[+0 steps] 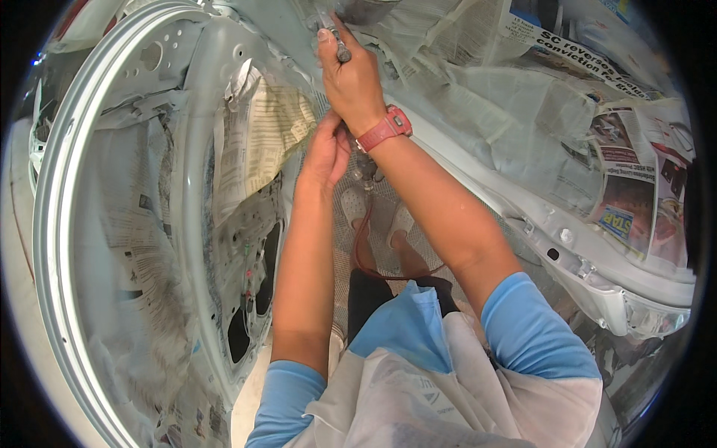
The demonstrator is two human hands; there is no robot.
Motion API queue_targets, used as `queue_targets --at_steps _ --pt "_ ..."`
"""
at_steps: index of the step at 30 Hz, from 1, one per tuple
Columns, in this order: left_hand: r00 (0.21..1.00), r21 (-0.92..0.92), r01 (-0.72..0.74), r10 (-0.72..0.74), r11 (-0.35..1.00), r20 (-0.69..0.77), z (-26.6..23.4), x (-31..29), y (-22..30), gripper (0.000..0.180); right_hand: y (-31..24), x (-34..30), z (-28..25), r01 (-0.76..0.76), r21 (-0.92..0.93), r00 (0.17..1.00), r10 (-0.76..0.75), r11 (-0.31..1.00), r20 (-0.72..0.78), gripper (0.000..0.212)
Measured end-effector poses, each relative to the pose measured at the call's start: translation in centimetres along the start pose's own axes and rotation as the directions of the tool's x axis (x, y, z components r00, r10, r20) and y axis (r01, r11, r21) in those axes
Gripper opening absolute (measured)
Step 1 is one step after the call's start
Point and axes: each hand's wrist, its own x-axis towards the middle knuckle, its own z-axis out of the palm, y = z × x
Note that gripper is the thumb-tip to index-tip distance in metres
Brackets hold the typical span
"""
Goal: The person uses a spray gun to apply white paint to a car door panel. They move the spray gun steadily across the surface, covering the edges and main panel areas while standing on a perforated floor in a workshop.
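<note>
Seemingly for control, the right hand (355, 82) wraps fingers round a spray gun (343, 54), the left hand (326, 154) alongside, fingers half-curled

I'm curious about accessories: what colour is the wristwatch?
The wristwatch is red; the head view shows it best.

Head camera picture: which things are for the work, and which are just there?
Probably for the work:
- silver tool in the right hand
- red hose
- car door
- newspaper

Just there, being worn:
- red watch
- pale shoes
</note>
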Motion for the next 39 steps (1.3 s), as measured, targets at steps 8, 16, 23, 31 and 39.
queue_targets --at_steps 8,16,23,31,39 --pt "0.991 -0.083 -0.102 0.108 0.991 0.079 -3.1 -1.5 3.3 0.041 -2.0 -0.7 1.7 -0.125 0.502 0.991 0.082 0.856 0.107 0.062" --pt "0.982 0.013 -0.127 0.124 0.992 0.142 -1.6 -2.6 7.8 0.03 -3.7 1.0 2.6 -0.04 0.577 0.999 0.027 0.816 0.03 0.053" --pt "0.953 0.198 0.022 0.04 0.98 -0.301 -5.1 -1.3 3.2 0.042 3.7 -2.3 5.2 -0.336 0.495 0.917 0.399 0.801 -0.023 0.047" --pt "0.898 0.26 0.189 -0.06 0.947 -0.436 -10.2 1.8 -4.1 0.047 16.6 -6.2 6.5 -0.44 0.172 0.855 0.47 0.881 -0.219 0.051" --pt "0.9 0.311 0.024 0.114 0.95 -0.42 -7.8 -0.9 -3.4 0.054 12.6 -5.4 5.4 -0.398 0.413 0.903 0.429 0.819 0.019 0.058"
